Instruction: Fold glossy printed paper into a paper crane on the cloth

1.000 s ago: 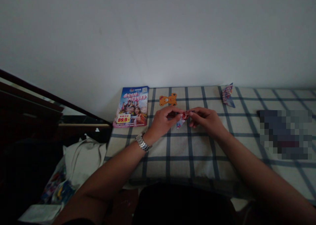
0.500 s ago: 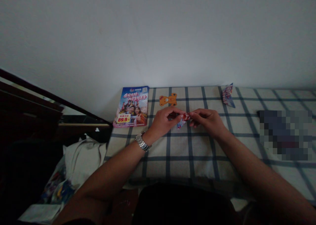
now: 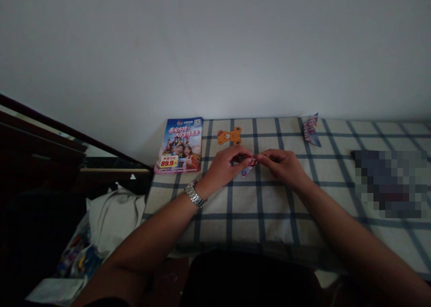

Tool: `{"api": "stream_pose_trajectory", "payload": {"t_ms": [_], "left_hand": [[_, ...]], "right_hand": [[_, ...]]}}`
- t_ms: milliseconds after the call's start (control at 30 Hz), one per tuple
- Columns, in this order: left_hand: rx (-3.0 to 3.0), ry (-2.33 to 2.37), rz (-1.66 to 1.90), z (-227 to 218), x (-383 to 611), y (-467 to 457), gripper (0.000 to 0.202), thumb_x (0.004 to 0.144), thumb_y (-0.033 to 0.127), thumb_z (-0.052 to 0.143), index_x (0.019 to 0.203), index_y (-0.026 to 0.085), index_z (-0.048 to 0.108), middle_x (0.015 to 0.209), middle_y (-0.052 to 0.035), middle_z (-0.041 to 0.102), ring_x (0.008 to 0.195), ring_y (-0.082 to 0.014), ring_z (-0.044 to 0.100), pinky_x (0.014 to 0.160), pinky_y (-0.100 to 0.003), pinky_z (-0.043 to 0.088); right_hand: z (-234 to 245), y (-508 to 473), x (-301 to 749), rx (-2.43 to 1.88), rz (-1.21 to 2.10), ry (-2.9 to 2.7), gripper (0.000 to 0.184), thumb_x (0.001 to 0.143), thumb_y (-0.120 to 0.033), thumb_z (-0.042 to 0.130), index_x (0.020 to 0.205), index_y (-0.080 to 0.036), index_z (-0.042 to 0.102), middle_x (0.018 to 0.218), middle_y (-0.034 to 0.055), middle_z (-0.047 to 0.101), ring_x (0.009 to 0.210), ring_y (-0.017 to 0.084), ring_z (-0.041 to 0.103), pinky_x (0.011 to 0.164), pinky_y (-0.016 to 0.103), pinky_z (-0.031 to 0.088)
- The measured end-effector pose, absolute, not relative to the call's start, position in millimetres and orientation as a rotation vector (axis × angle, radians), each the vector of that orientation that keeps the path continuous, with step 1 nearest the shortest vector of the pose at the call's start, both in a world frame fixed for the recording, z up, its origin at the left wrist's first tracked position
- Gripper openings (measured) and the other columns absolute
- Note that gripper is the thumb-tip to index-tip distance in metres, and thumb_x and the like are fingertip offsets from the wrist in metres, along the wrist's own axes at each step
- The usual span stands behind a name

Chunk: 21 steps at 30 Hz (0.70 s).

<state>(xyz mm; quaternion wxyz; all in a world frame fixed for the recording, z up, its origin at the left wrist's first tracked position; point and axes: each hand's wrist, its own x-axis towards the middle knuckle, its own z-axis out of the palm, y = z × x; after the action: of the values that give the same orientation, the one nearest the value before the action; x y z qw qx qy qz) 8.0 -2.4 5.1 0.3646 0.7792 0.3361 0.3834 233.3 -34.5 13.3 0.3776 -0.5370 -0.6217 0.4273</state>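
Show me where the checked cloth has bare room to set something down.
Bare cloth lies on the near side of the left hand and right hand, which pinch a small printed paper. Another patch sits between the right hand and the blurred item. Crowded: the back edge, with brochure, bear cutout and folded paper.
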Motion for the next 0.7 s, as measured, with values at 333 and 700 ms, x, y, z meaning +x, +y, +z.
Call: {"api": "stream_pose_trajectory", "payload": {"t_ms": [333,700], "left_hand": [[1.895,0.837,1.008,9.0,7.5,-1.3,0.013,0.099,0.032,0.069,0.103,0.020,0.074,0.100,-0.0042,0.079,0.091,-0.0151,0.075,0.082,-0.026,0.061],[1.940,0.870,0.967,8.2,7.5,-0.5,0.011,0.099,0.028,0.068,0.105,0.021,0.074,0.100,-0.0026,0.078,0.089,-0.0143,0.074,0.079,-0.025,0.059]], "right_hand": [[14.2,-33.1,234.2,-1.365,1.085,-1.606,0.046,0.096,-0.063,0.064,0.098,-0.021,0.082,0.057,-0.0013,0.063,0.044,0.012,0.051,0.043,0.025,0.038],[10.8,-31.3,235.0,-1.320,1.144,-1.547,0.044,0.093,-0.062,0.069,0.086,-0.019,0.077,0.062,0.0023,0.071,0.055,0.015,0.063,0.055,0.026,0.049]]}}
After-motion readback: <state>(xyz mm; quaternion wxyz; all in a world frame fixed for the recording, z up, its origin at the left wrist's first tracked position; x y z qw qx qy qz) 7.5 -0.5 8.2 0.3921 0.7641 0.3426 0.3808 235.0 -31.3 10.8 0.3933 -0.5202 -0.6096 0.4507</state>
